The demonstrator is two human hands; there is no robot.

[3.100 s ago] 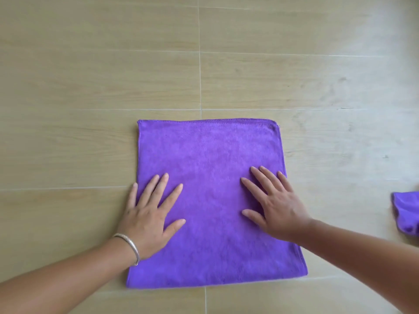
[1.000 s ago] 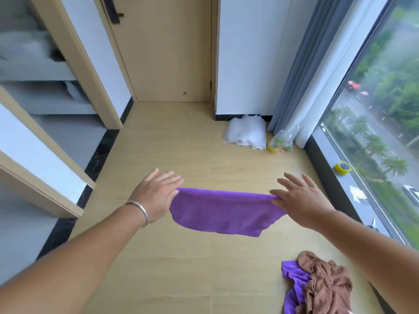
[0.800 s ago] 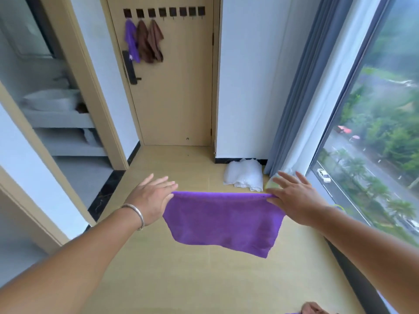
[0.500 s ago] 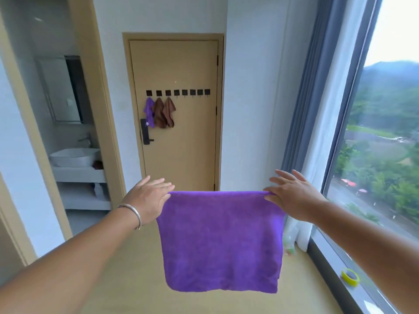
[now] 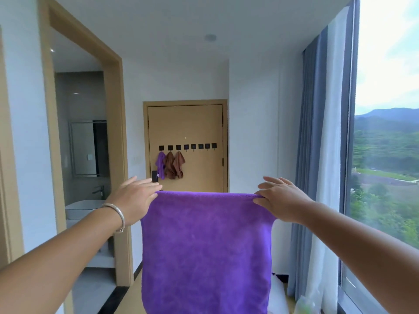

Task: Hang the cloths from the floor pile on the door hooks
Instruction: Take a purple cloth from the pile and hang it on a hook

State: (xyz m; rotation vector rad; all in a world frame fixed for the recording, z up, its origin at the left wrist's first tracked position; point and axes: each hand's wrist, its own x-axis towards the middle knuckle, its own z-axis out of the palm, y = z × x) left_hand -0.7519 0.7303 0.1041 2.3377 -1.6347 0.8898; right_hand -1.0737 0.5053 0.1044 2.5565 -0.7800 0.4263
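Change: a moment ago the purple cloth (image 5: 205, 250) was lying flat on the floor under both hands; now it is hanging in the air, held up in front of the person, and the camera is looking across the room instead of down.
Meaning: picking up looks done, and carrying to the door (image 5: 186, 123) is the step in hand.
Left hand (image 5: 133, 200): pinching the top left corner of the cloth, other fingers spread out.
Right hand (image 5: 281, 200): pinching the top right corner the same way.
Cloth: hanging straight down between the hands, top edge pulled flat, well apart from the door.
Hooks (image 5: 187, 146): a row of small black squares; three on the left are already holding hung cloths (image 5: 170, 164) (one purple, two brown), and five are waiting empty.
Room to move: the way ahead is looking open, with a doorway frame (image 5: 115, 137) on the left and a curtain (image 5: 317, 155) on the right.
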